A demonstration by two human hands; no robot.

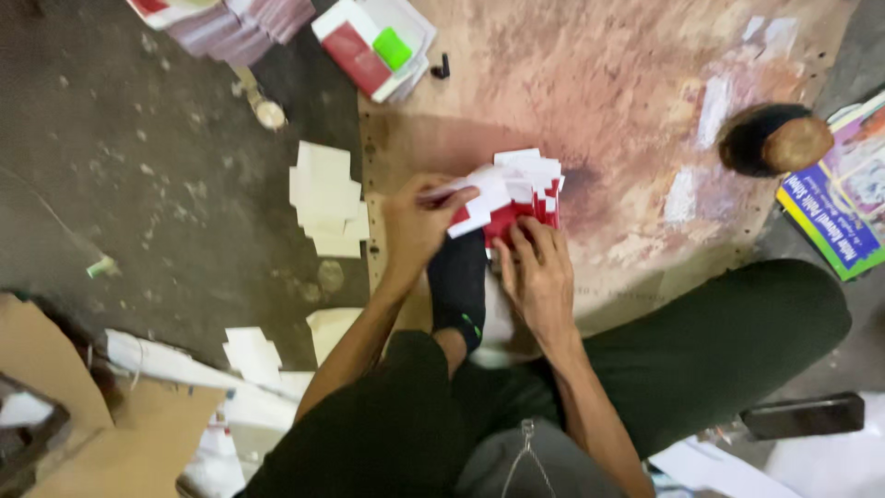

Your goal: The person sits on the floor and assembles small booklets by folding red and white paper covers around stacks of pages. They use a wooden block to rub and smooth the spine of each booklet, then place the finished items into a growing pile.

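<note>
A fanned stack of red and white paper pieces (516, 189) lies on a stained brown board (627, 111) in front of me. My left hand (415, 221) pinches a white piece at the stack's left edge. My right hand (539, 272) presses its fingertips on the stack's near edge. My foot in a black sock (458, 281) rests between the hands, just below the stack.
A pile of white die-cut cards (324, 198) lies left of the board on the dark floor. Stacks of red and white booklets (373, 41) sit at the top. A dark round object (772, 138) and a colourful book (843, 203) are at right. Cardboard (83, 406) and a black phone (802, 415) lie near.
</note>
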